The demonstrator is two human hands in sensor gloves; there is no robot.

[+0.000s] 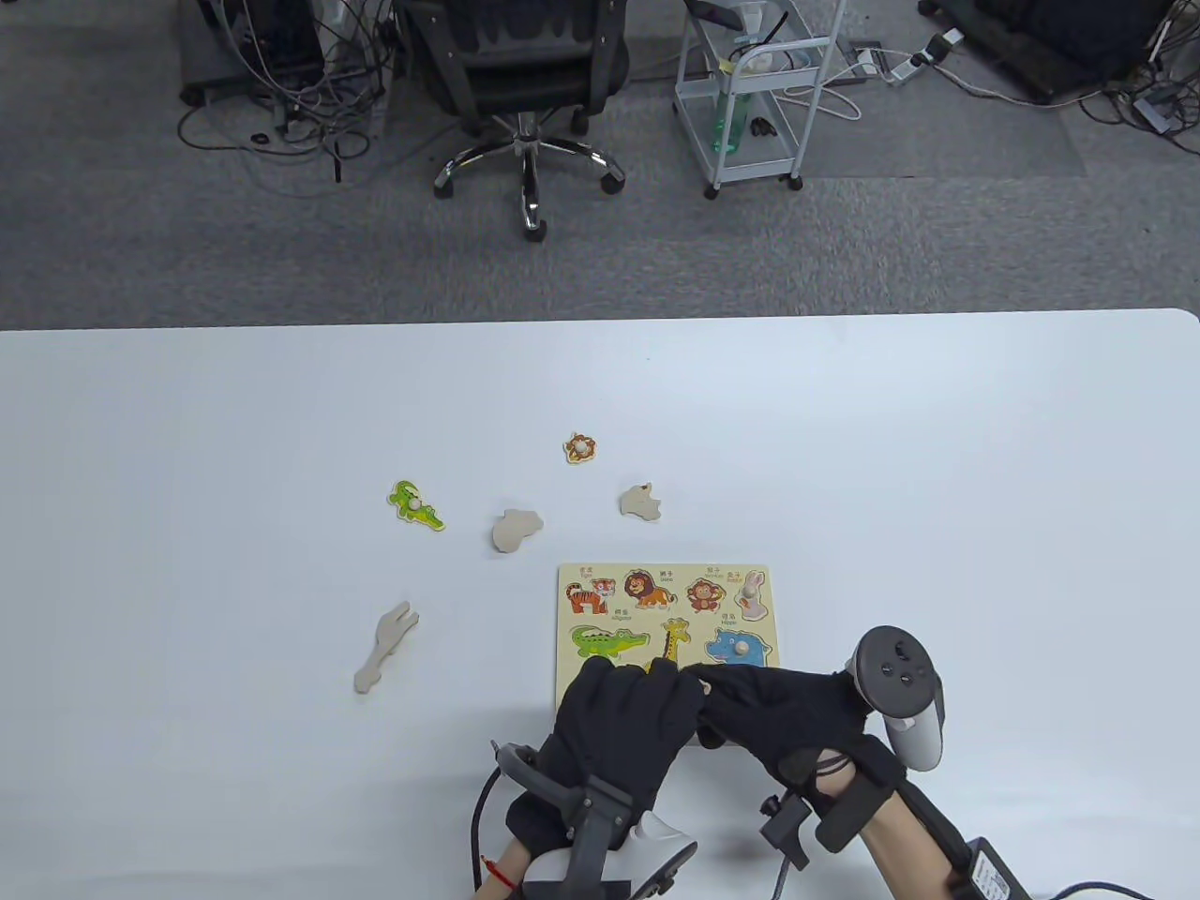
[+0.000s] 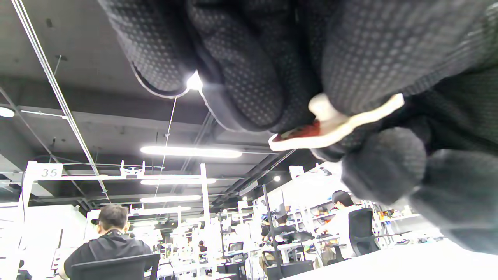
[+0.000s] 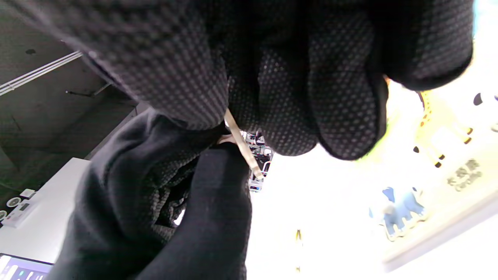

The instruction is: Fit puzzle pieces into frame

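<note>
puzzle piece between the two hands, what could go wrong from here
1. Both hands, left hand and right hand, pinch the thin piece by its edges; it might slip during the handover.
2. They hover over the frame's near edge and could nudge it or the seated hippo.

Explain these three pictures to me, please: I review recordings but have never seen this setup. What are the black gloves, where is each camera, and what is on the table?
There is no robot. A person wears black sensor gloves with a tracker strapped to the back of each hand.

The table view looks down from above: left hand and right hand meet at the near edge of the puzzle board.

The other two cameras sit on the wrists and look past the fingers. The left wrist view shows gloved fingers pinching a flat wooden puzzle piece; which hand's fingers is hard to tell, since both meet there.

Loose on the white table: a crocodile piece, a round brown piece and three pieces lying blank side up, one being.
</note>
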